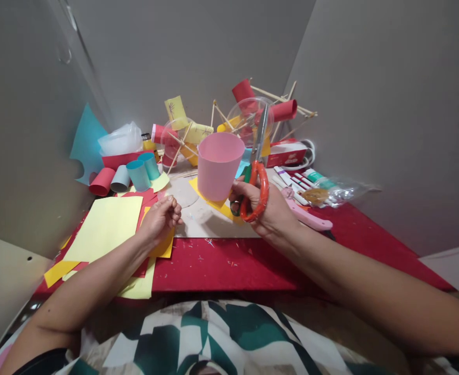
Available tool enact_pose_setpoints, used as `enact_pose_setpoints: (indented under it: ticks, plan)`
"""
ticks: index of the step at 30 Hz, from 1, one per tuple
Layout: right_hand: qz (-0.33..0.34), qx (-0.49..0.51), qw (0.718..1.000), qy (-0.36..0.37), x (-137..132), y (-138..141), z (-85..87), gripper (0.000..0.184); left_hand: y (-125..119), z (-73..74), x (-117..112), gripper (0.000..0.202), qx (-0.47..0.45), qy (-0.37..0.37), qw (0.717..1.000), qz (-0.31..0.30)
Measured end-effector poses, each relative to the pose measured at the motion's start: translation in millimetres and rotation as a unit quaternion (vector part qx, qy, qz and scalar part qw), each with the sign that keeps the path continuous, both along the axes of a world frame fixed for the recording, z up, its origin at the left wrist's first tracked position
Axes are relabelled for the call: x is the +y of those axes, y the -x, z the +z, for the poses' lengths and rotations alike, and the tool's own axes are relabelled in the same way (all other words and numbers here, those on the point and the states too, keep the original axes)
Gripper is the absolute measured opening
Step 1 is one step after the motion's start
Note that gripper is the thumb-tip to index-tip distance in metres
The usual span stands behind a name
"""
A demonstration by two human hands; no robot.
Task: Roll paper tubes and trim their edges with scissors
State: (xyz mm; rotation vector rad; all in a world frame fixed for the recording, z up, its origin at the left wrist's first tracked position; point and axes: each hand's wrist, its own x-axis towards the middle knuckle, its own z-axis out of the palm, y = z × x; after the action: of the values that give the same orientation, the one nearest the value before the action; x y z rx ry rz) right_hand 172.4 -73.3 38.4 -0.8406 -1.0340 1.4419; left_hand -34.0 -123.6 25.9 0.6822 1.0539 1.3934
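My right hand [266, 208] is closed on a pair of scissors [259, 140], whose metal blades point up and whose handles are orange and green. Its fingertips also meet the lower right edge of a pink paper cylinder [218, 169], which stands upright with its open top facing me. To the left, my left hand [161, 219] is curled closed above yellow and red paper; whether anything is inside the fingers is hidden. Below the cylinder lie orange-yellow paper [229, 211] and a pale board [214, 228].
Pale yellow sheets [106, 224] lie at left, with blue paper tubes [138, 176] behind. Stick-and-paper models [284, 110] stand at the back. At right are markers [292, 182], a pink-handled tool [311, 217] and a clear plastic bag [342, 191]. Red cloth [214, 265] covers the table.
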Motion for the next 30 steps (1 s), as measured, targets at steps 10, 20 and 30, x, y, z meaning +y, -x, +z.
enact_pose_setpoints:
  ticks: [10,20,30]
  plan:
    - [0.014,-0.024,1.000,0.011,-9.5,13.1,-3.6,0.044,-2.7,4.8,-1.7,0.030,-0.051,0.055,0.996,-0.053]
    - [0.072,-0.118,0.986,-0.089,-17.5,27.4,-12.8,0.041,9.9,0.5,-9.6,0.036,-0.075,0.040,0.986,-0.146]
    - [0.106,-0.166,0.976,-0.094,-18.5,21.3,-1.0,0.041,33.0,7.7,-3.9,0.018,-0.031,0.061,0.990,-0.126]
